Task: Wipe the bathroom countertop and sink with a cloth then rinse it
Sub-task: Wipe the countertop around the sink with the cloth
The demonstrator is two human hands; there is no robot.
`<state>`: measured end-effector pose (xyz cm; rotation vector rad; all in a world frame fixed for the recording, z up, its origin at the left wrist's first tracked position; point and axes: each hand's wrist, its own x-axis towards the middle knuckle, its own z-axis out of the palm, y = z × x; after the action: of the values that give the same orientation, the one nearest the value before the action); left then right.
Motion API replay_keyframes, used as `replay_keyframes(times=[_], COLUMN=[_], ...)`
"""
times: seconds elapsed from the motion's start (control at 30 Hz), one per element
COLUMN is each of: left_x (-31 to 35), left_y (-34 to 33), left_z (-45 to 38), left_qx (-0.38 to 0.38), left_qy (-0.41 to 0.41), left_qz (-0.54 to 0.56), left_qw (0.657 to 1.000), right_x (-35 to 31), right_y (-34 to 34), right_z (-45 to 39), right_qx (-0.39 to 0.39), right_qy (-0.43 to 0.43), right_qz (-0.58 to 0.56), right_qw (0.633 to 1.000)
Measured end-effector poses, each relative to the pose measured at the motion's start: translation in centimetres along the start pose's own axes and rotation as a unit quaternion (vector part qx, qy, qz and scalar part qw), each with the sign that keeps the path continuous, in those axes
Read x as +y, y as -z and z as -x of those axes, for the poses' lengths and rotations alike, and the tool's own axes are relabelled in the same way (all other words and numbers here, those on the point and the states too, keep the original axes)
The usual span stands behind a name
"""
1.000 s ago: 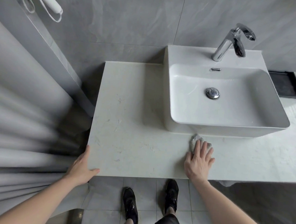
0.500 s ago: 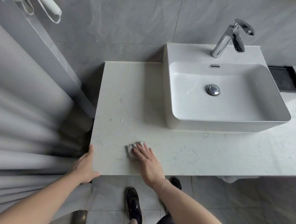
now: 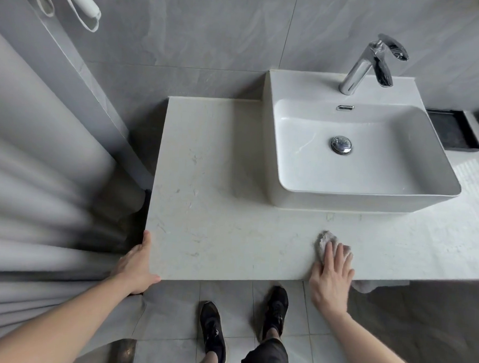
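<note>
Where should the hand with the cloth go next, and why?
Probably a slide to the right along the front strip of the countertop. The right hand presses the cloth flat near the front edge, just below the sink, and bare counter stretches on to its right. The left hand grips the counter's corner, bracing.

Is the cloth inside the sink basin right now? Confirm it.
No, the cloth lies on the countertop in front of the sink, pressed flat under the right hand.
</note>
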<state>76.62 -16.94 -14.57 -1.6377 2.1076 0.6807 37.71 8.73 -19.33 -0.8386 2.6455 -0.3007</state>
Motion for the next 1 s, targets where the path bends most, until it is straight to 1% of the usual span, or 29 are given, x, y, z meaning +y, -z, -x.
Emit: replay_keyframes(times=[0.07,0.13,0.23,0.33,0.43,0.5,0.57,0.63,0.7,0.77,0.87,0.93,1.0], left_x=[0.0,0.0,0.1,0.0,0.0,0.0,0.1,0.1,0.1,0.2,0.3,0.2,0.2], left_y=[0.0,0.0,0.0,-0.2,-0.1,0.0,0.1,0.0,0.0,0.0,0.0,0.0,0.0], left_z=[0.0,-0.1,-0.2,-0.2,-0.3,-0.3,-0.3,-0.2,-0.2,-0.2,-0.1,-0.1,-0.1], left_qx=[-0.001,-0.001,0.000,-0.005,-0.007,-0.008,-0.007,-0.007,-0.005,-0.003,-0.002,-0.003,0.001], left_qy=[0.001,0.000,0.002,0.008,0.011,0.010,0.011,0.009,0.009,0.009,0.009,0.009,0.007], left_qz=[-0.001,0.000,-0.001,-0.001,0.003,0.001,0.001,0.002,0.005,0.006,0.005,0.004,0.002], left_qw=[1.000,1.000,1.000,1.000,1.000,1.000,1.000,1.000,1.000,1.000,1.000,1.000,1.000], right_x=[-3.1,-6.2,-11.1,-15.0,-16.4,-15.7,-14.0,-11.3,-7.7,-3.9,0.4,1.5,0.6], right_y=[-1.6,-2.9,-4.7,-6.2,-6.6,-5.8,-4.6,-2.9,-1.0,0.7,2.1,1.7,0.7], right_z=[2.0,4.0,6.5,8.6,8.9,8.2,7.2,6.2,4.7,2.8,0.7,0.3,0.7], right_qx=[0.003,0.000,-0.033,-0.062,-0.105,-0.118,-0.115,-0.092,-0.051,-0.011,0.006,-0.006,-0.007], right_qy=[0.012,0.050,0.140,0.233,0.293,0.308,0.299,0.250,0.189,0.124,0.050,0.027,0.016], right_qz=[-0.001,-0.009,-0.006,-0.007,-0.035,-0.061,-0.098,-0.144,-0.158,-0.132,-0.076,-0.038,-0.016], right_qw=[1.000,0.999,0.990,0.970,0.950,0.942,0.942,0.953,0.968,0.983,0.996,0.999,1.000])
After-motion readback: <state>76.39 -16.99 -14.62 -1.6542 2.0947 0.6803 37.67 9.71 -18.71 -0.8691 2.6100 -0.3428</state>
